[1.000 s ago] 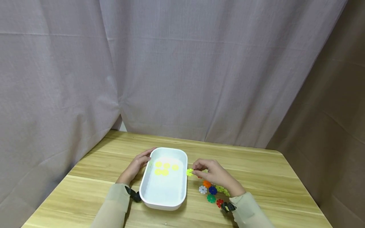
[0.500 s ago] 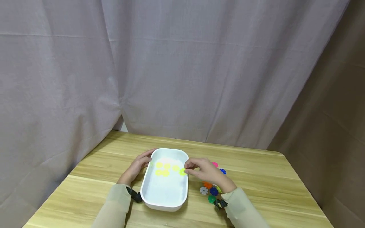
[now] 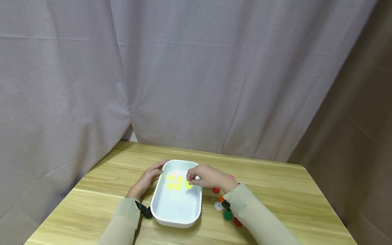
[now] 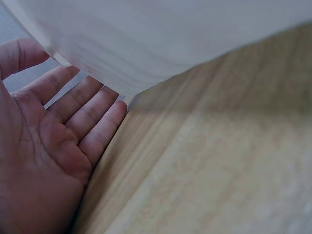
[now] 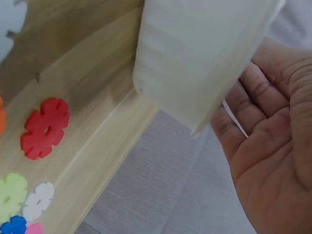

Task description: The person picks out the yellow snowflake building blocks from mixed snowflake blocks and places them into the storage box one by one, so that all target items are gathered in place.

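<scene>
My right hand (image 3: 206,176) reaches over the right rim of a white tray (image 3: 176,209). Between its thumb and fingers it pinches a yellow snowflake disc (image 3: 188,185), a flat notched plastic round, low inside the tray. Several more yellow discs (image 3: 177,186) lie flat on the tray floor, left of that hand. At the tray's left side, my left hand (image 3: 146,178) rests with its thumb at the rim and fairly straight fingers along the outer wall. In the left wrist view, the tray wall hides the fingertips.
Right of the tray, loose discs lie on the wooden table (image 3: 275,190): red (image 3: 216,190), white (image 3: 218,206), green (image 3: 228,215) and others, partly hidden under the right forearm. The right wrist view shows a light green disc (image 5: 12,191) and a blue one (image 5: 13,226). Grey curtain (image 3: 196,85) hangs behind.
My right hand has carried the yellow disc leftward from beside the tray, across the rim and into it. The left hand stays at the tray's left side.
</scene>
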Tool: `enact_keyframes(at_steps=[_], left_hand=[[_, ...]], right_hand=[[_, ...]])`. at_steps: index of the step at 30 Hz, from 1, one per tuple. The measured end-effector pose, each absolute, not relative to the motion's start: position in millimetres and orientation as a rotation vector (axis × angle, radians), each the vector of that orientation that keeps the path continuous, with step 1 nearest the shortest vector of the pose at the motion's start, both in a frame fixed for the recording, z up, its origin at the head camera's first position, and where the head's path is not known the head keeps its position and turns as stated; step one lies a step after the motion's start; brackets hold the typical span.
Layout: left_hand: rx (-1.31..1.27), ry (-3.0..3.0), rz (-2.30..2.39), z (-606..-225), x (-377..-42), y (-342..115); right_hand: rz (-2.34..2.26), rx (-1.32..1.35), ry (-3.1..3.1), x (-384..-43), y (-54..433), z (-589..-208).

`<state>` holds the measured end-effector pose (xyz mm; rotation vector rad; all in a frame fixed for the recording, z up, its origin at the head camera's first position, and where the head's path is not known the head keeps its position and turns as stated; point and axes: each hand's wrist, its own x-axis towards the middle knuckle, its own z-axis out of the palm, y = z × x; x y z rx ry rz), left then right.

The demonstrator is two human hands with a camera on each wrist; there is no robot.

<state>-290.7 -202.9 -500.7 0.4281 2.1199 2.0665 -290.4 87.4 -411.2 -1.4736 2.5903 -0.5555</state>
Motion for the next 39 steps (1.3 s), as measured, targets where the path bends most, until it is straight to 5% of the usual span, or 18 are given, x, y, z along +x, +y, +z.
enact_keyframes(at_steps=[39], left_hand=[[0.425, 2.11, 2.096, -499.8, -289.7, -202.3]], right_hand=[[-0.465, -1.363, 2.617, -315.0, 70.6, -432.3]])
